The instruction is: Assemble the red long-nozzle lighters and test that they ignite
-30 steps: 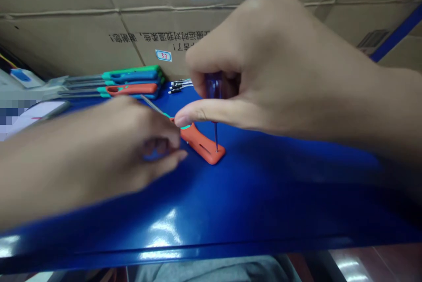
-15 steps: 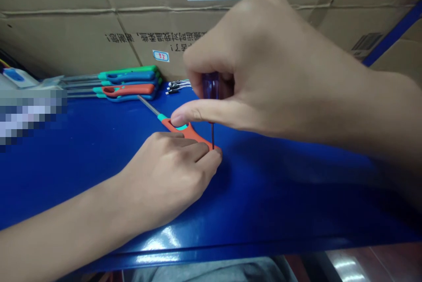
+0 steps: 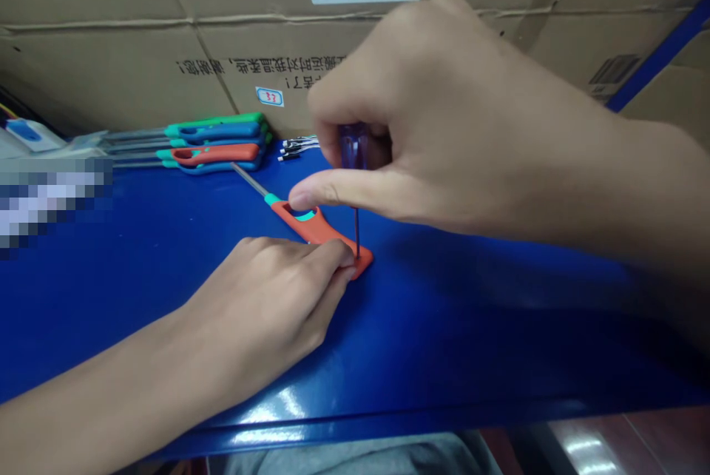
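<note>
Two hands (image 3: 260, 312) (image 3: 460, 120) over orange lighter (image 3: 316, 227)

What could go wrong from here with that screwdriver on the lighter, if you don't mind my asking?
The tip of the precision screwdriver in the right hand could slip off the orange grip of the utility lighter and jab the left hand's fingers beside it. The lighter could also skid on the glossy blue bench, since only that hand steadies it.

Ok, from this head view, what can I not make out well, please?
Head view:
Screwdriver tip: too small to see where it meets the orange utility lighter.
Screwdriver handle: partly hidden by the right hand.
Lighter's lower end: partly hidden by the left hand.
Left-edge patch: pixelated.
Small black parts: too small.
</note>
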Demonstrator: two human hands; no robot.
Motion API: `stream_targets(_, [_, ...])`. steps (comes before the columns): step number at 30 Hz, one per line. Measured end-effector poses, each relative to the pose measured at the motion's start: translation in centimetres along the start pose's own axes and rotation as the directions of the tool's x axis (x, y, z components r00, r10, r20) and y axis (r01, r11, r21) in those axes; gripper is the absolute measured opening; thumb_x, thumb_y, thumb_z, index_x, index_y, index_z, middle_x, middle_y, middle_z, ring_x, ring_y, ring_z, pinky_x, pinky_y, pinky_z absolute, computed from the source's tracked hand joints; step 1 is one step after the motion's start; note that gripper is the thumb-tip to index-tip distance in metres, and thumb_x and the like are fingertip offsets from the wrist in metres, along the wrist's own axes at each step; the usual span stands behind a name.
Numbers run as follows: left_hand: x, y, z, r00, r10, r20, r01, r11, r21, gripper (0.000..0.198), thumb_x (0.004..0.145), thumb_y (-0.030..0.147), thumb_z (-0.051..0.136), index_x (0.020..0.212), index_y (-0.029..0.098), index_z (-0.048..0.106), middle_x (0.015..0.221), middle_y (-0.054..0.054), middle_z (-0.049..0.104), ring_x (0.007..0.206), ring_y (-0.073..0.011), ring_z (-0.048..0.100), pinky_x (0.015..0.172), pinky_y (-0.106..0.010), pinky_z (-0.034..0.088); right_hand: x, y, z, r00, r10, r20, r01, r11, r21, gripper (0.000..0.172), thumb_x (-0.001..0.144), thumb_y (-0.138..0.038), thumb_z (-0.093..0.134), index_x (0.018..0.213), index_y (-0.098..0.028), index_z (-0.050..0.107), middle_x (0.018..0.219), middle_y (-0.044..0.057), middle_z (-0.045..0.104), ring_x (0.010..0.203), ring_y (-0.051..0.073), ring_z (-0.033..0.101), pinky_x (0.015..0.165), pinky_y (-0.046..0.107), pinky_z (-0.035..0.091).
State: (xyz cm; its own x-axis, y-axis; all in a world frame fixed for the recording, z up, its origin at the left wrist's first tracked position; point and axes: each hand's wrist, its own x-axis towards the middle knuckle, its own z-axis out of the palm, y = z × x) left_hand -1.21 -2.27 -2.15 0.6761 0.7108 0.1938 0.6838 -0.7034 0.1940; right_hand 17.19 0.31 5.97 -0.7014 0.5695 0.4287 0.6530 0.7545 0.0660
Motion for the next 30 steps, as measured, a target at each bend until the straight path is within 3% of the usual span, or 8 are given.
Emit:
stream_targets(3, [0.4,0.1,-0.4,0.993,-0.069,0.099,0.065,0.997,0.041,0.028,0.094,0.031,0.037,0.086,0.017,0.06,0.075,-0.005,0.066,0.052,-0.0151,0.058,0.049,-0.027,0.039,-0.1,0.0,-0.1,1.0,0.002,0.008,-0.002,1.0,0.021,0.033,0.086,-0.044,0.064,0.067,-0.018,0.058,0.065,-0.005,0.048,0.073,0.011,0.05,0.058,0.019,0.035])
stream_targets(10, [1.1,0.0,-0.7,0.975,-0.123,0.185,0.136,0.989,-0.059,0.025,0.094,0.034,0.036,0.087,0.019,0.055,0.082,-0.005,0.066,0.065,-0.0176,0.061,0.053,-0.027,0.041,-0.3,0.3,-0.3,0.998,-0.049,0.029,0.049,0.999,-0.01,0.025,0.089,-0.039,0.06,0.073,-0.02,0.059,0.068,-0.006,0.054,0.068,0.011,0.049,0.062,0.026,0.033])
stream_targets(15, [1.0,-0.3,-0.7,0.97,-0.136,0.203,0.156,0.984,-0.087,0.026,0.093,0.036,0.036,0.084,0.019,0.053,0.078,-0.003,0.064,0.064,-0.0173,0.058,0.053,-0.027,0.038,-0.2,0.4,-0.2,0.999,-0.05,0.019,0.051,0.997,-0.053,0.019,0.088,-0.041,0.055,0.076,-0.027,0.055,0.07,-0.007,0.056,0.075,0.013,0.054,0.061,0.027,0.035])
stream_targets(18, [1.0,-0.5,-0.6,0.972,-0.118,0.205,0.144,0.983,-0.117,0.025,0.094,0.036,0.037,0.082,0.02,0.053,0.073,-0.001,0.061,0.059,-0.0152,0.054,0.052,-0.026,0.036,-0.3,0.6,-0.1,0.998,-0.058,0.03,0.059,0.997,-0.051,0.015,0.088,-0.037,0.052,0.083,-0.024,0.058,0.073,-0.007,0.057,0.073,0.012,0.053,0.061,0.027,0.035])
stream_targets(23, [1.3,-0.7,-0.7,0.97,-0.098,0.221,0.129,0.983,-0.129,0.023,0.093,0.032,0.039,0.08,0.019,0.052,0.068,0.0,0.058,0.055,-0.013,0.049,0.051,-0.025,0.034,-0.8,1.0,-0.4,0.994,-0.042,0.097,0.043,0.999,-0.006,0.019,0.09,-0.036,0.049,0.101,-0.024,0.058,0.092,-0.004,0.061,0.072,0.013,0.053,0.056,0.028,0.036])
stream_targets(26, [1.5,-0.7,-0.8,0.963,-0.119,0.24,0.149,0.983,-0.11,0.023,0.093,0.032,0.039,0.08,0.019,0.053,0.066,0.0,0.056,0.052,-0.0129,0.047,0.05,-0.026,0.033,-0.9,1.3,-0.6,0.992,-0.065,0.108,0.065,0.998,0.004,0.026,0.087,-0.034,0.053,0.112,-0.026,0.054,0.107,-0.005,0.059,0.08,0.013,0.057,0.063,0.027,0.039])
stream_targets(30, [1.4,-0.6,-0.9,0.961,-0.12,0.251,0.154,0.981,-0.119,0.023,0.094,0.029,0.038,0.08,0.019,0.053,0.066,0.001,0.056,0.053,-0.0122,0.046,0.051,-0.025,0.032,-0.7,1.4,-0.9,0.98,-0.149,0.131,0.151,0.989,-0.002,0.027,0.084,-0.025,0.054,0.111,-0.025,0.057,0.116,-0.007,0.054,0.1,0.014,0.052,0.072,0.023,0.037])
